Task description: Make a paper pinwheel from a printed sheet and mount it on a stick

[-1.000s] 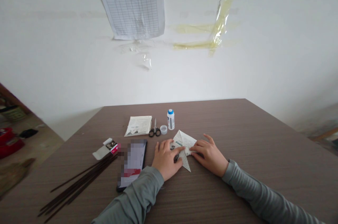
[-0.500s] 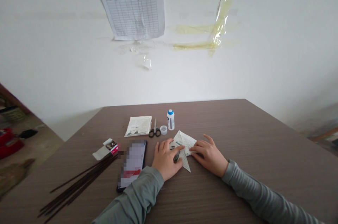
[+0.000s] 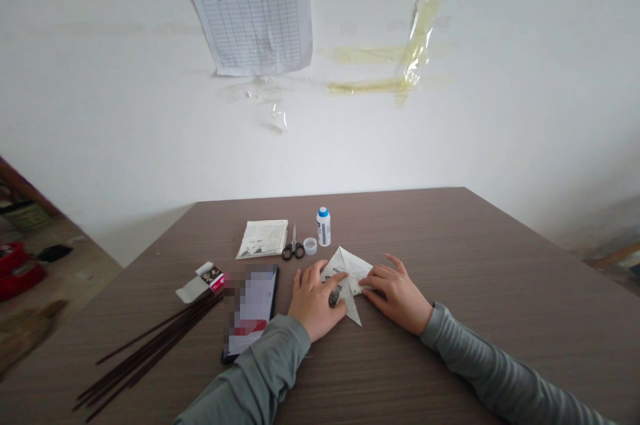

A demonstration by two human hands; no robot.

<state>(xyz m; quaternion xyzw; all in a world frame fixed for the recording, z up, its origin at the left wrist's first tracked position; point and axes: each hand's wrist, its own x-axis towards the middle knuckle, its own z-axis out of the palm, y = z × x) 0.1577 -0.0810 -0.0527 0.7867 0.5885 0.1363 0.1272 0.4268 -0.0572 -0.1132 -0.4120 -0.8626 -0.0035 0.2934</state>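
A piece of printed paper, like newspaper, folded into pointed flaps (image 3: 352, 266), lies on the table between my hands. My left hand (image 3: 316, 301) rests over its left side, fingers spread, thumb and index finger apart on the paper. At the right edge, my right hand (image 3: 397, 295) has its index finger and thumb close together on a flap, the other fingers loosely curled. Part of the paper is hidden under my left hand. Just beyond it stand a white bottle with a blue cap (image 3: 324, 227) and a small clear round cap (image 3: 310, 246).
Black-handled scissors (image 3: 293, 248) lie beside a stack of folded printed paper (image 3: 263, 238). A phone (image 3: 254, 308) is left of my left forearm. Further left are an open small box (image 3: 213, 277) and several thin dark sticks (image 3: 150, 353). A white wall bounds the brown table (image 3: 490, 258).
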